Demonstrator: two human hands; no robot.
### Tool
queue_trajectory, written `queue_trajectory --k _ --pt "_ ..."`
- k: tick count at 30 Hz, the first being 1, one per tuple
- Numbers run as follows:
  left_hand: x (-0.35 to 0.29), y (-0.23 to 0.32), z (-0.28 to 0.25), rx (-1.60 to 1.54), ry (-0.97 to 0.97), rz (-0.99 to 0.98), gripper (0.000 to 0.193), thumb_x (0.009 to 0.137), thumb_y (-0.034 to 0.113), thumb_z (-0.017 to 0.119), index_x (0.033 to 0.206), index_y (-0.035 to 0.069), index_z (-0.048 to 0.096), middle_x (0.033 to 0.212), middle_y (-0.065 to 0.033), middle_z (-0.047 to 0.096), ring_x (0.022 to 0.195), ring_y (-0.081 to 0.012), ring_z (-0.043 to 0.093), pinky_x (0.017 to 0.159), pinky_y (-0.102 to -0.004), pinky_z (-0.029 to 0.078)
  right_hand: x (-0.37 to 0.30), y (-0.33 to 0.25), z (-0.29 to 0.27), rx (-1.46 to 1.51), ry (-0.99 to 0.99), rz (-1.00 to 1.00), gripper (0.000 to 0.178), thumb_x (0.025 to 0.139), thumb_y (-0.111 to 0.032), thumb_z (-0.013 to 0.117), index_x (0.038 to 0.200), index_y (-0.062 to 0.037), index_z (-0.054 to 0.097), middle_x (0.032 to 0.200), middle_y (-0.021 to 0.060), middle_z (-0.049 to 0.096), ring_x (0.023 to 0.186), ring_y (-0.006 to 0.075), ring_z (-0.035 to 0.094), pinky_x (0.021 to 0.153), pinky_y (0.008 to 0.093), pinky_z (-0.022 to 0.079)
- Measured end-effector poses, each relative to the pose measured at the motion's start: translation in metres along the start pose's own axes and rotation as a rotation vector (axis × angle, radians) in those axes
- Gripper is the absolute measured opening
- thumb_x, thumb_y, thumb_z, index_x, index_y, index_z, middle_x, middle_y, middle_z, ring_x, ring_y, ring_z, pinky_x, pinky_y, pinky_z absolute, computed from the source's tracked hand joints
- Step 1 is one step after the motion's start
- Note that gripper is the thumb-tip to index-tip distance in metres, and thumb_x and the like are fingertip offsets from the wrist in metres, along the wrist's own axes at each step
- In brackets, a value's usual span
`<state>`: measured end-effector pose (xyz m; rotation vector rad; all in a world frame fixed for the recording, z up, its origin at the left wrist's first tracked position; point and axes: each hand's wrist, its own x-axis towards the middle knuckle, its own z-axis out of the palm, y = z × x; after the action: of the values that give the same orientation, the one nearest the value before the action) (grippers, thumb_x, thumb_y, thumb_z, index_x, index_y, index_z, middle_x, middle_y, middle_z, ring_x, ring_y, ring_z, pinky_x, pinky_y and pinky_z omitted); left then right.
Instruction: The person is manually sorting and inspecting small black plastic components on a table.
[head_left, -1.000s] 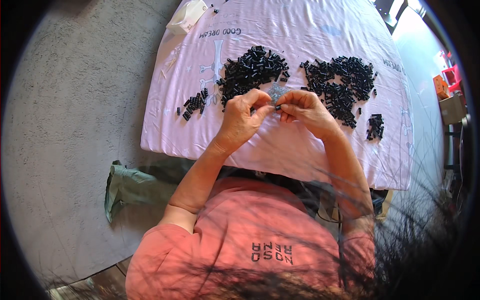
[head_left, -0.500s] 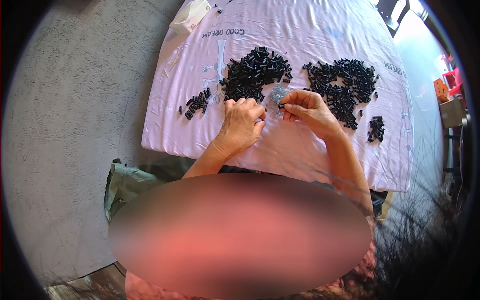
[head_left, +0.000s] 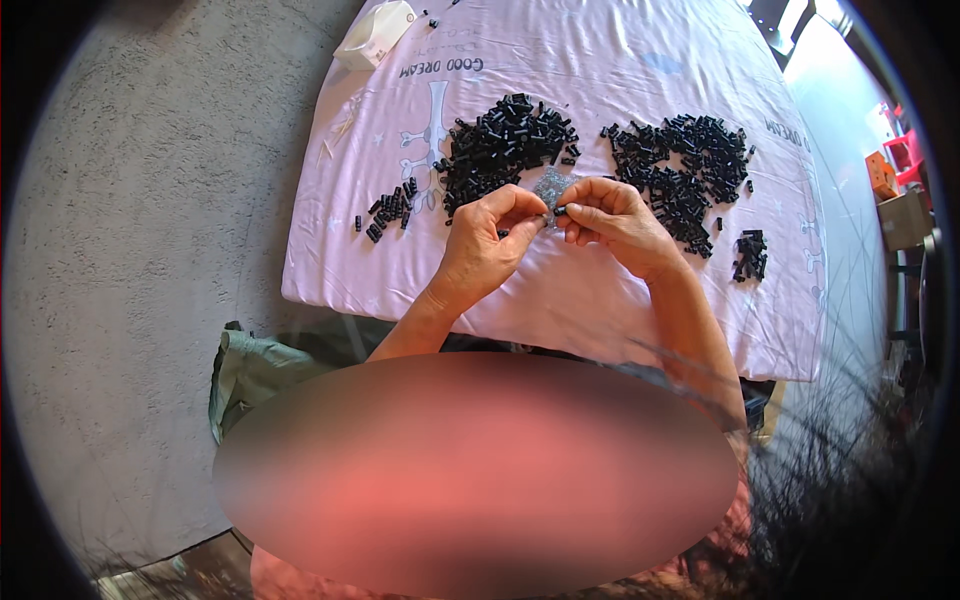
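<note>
My left hand [head_left: 488, 238] and my right hand [head_left: 618, 226] meet almost fingertip to fingertip above the cloth. Between its thumb and forefinger, the right hand pinches a small black cylindrical piece [head_left: 562, 210]. The left thumb and forefinger are pinched together too, on something too small to name. A bit of black shows under the left hand's curled fingers. Just beyond both hands lies a little heap of silvery-grey small parts [head_left: 552, 182], partly hidden by them. A large pile of black cylindrical pieces [head_left: 510, 135] spreads past the left hand, another pile [head_left: 690, 165] past the right.
Smaller groups of black pieces lie at the left [head_left: 392, 208] and right [head_left: 750, 255]. A pink printed cloth [head_left: 600, 300] covers the table. A white box [head_left: 374, 35] stands at the far left corner, with thin pale sticks [head_left: 326, 150] nearer. Cardboard box [head_left: 905, 220] off to the right.
My left hand has turned and moved right, its pinched fingertips now close to the right hand's. The right hand stays nearly in place, still holding the black piece.
</note>
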<state>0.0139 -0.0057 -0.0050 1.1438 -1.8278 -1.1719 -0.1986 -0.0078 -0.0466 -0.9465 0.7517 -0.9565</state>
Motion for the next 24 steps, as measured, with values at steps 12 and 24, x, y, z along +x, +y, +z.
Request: queue_trajectory --k 12,24 --pt "-0.0014 -0.0025 0.0058 -0.048 0.025 0.021 0.010 0.090 -0.003 0.066 0.098 0.002 0.063 0.089 0.0001 0.065 0.084 -0.0053 0.062 0.076 -0.0210 0.051 -0.0010 -0.0008 0.0028 -0.007 -0.004 0.018 0.012 0.098 -0.015 0.062 0.103 -0.0042 0.065 0.084 -0.0002 0.067 0.069 0.0050 0.061 0.062 0.0186 0.047" --pt "-0.0033 -0.0026 0.0077 0.048 0.062 0.055 0.005 0.088 0.000 0.071 0.090 0.001 0.066 0.083 0.0003 0.067 0.078 -0.0041 0.061 0.070 -0.0208 0.051 -0.0002 -0.0002 0.0030 -0.064 0.018 0.002 0.014 0.098 -0.016 0.062 0.102 -0.0033 0.064 0.082 0.0008 0.067 0.067 0.0054 0.060 0.061 0.0194 0.047"
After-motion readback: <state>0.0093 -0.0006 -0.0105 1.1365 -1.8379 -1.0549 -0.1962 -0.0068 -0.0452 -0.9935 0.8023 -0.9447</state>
